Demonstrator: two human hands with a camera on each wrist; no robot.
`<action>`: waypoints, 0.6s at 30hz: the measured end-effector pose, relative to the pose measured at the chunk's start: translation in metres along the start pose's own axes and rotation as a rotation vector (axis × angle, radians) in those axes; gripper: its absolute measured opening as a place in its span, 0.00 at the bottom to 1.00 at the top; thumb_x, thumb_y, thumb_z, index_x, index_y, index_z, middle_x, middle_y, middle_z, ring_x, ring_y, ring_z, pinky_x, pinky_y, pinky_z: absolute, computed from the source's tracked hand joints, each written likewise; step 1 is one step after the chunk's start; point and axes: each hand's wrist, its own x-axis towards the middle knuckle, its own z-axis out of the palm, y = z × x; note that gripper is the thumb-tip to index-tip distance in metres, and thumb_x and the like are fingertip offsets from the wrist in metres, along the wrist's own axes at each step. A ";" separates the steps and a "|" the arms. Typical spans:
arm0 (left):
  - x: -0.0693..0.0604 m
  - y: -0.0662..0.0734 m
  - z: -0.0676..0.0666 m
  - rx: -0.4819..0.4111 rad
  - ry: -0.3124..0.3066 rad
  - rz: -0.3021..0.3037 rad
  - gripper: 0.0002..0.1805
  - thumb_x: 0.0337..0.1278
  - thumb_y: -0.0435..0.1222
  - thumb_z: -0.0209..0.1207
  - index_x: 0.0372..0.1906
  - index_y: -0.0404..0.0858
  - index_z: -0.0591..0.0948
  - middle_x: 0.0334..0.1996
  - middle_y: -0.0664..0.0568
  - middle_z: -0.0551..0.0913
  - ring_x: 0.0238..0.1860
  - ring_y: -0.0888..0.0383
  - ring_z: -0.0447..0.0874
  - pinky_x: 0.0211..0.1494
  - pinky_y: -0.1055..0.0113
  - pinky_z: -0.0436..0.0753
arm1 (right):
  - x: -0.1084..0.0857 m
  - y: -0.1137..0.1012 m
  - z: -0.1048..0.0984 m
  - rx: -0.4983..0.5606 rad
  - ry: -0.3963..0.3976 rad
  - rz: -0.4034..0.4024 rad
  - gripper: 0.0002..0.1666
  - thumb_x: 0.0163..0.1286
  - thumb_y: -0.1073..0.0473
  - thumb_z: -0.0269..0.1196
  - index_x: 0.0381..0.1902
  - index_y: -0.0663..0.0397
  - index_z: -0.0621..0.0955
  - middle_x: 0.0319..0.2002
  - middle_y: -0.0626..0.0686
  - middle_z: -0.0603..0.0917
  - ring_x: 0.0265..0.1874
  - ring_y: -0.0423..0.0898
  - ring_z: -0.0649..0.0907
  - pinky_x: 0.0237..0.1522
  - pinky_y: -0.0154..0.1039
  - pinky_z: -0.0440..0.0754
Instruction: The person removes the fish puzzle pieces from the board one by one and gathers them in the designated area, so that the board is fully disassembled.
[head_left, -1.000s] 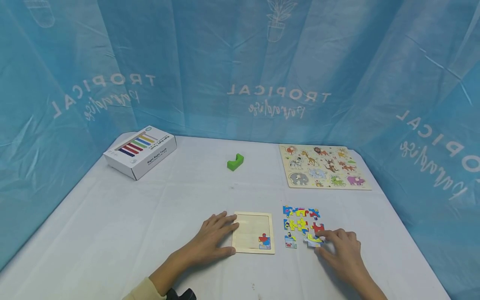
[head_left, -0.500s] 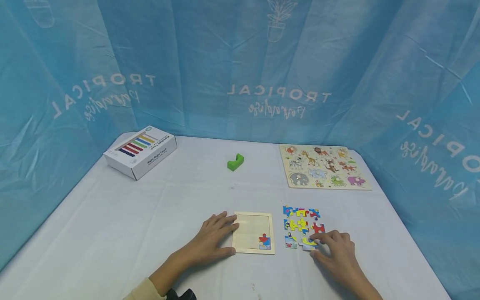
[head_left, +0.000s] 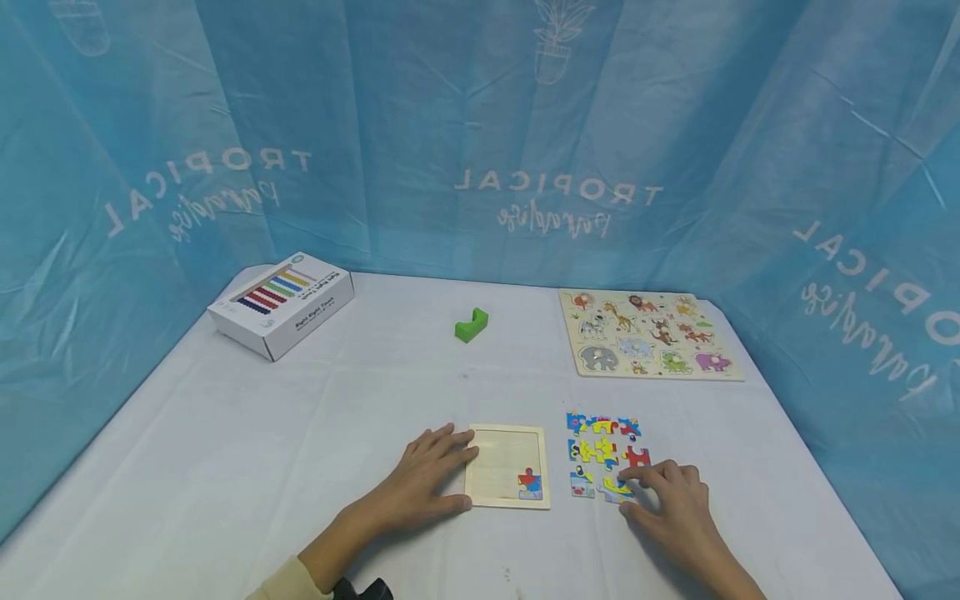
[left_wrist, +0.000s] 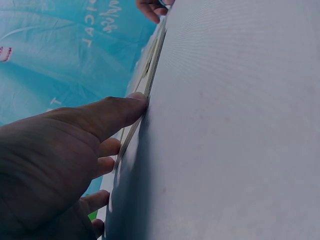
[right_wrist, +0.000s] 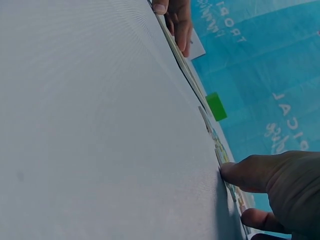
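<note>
A shallow wooden puzzle tray [head_left: 545,467] lies on the table, one red-and-blue jigsaw piece [head_left: 530,485] in its lower right corner. My left hand [head_left: 423,475] rests with spread fingers along the tray's left edge; the left wrist view has its thumb [left_wrist: 132,102] against the rim. To the tray's right, several colourful jigsaw pieces [head_left: 603,450] lie in loose rows. My right hand [head_left: 671,508] pinches a yellow-and-blue jigsaw piece [head_left: 613,492] between thumb and index finger, at the bottom of that group. In the right wrist view the thumb [right_wrist: 240,175] touches the piece's edge, low on the table.
An animal puzzle board [head_left: 652,336] lies at the back right. A green arch-shaped block [head_left: 471,325] sits at the back middle, and a white box [head_left: 281,304] with an abacus-like picture at the back left. Blue curtains [head_left: 405,125] surround the white-covered table [head_left: 360,375].
My right hand has shifted slightly left, sliding the pinched jigsaw piece closer to the crab piece. The left hand and the tray have stayed in place.
</note>
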 end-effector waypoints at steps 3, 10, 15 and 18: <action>0.000 0.000 0.000 0.003 0.000 0.000 0.33 0.52 0.49 0.61 0.63 0.40 0.72 0.68 0.47 0.67 0.71 0.40 0.58 0.69 0.40 0.58 | 0.000 -0.001 0.000 0.004 -0.001 0.001 0.22 0.48 0.54 0.72 0.44 0.41 0.83 0.37 0.50 0.76 0.46 0.54 0.68 0.45 0.52 0.62; 0.000 0.000 0.000 -0.004 -0.001 0.000 0.33 0.52 0.49 0.62 0.63 0.40 0.72 0.68 0.46 0.67 0.71 0.39 0.58 0.69 0.39 0.58 | 0.003 -0.009 0.001 0.017 -0.004 -0.014 0.24 0.48 0.53 0.73 0.46 0.43 0.82 0.38 0.49 0.76 0.47 0.54 0.68 0.47 0.51 0.62; 0.000 -0.001 0.000 -0.002 0.004 0.002 0.33 0.52 0.49 0.62 0.63 0.40 0.72 0.68 0.46 0.67 0.71 0.39 0.58 0.69 0.39 0.58 | 0.007 -0.021 0.007 0.023 0.040 -0.076 0.22 0.45 0.54 0.74 0.42 0.42 0.83 0.38 0.49 0.77 0.46 0.52 0.68 0.45 0.49 0.62; 0.000 -0.001 0.000 -0.005 0.006 0.001 0.33 0.52 0.49 0.62 0.63 0.40 0.72 0.68 0.46 0.67 0.71 0.39 0.58 0.69 0.39 0.58 | 0.009 -0.028 0.012 0.042 0.074 -0.133 0.22 0.44 0.55 0.75 0.40 0.41 0.84 0.35 0.46 0.76 0.45 0.50 0.69 0.43 0.47 0.62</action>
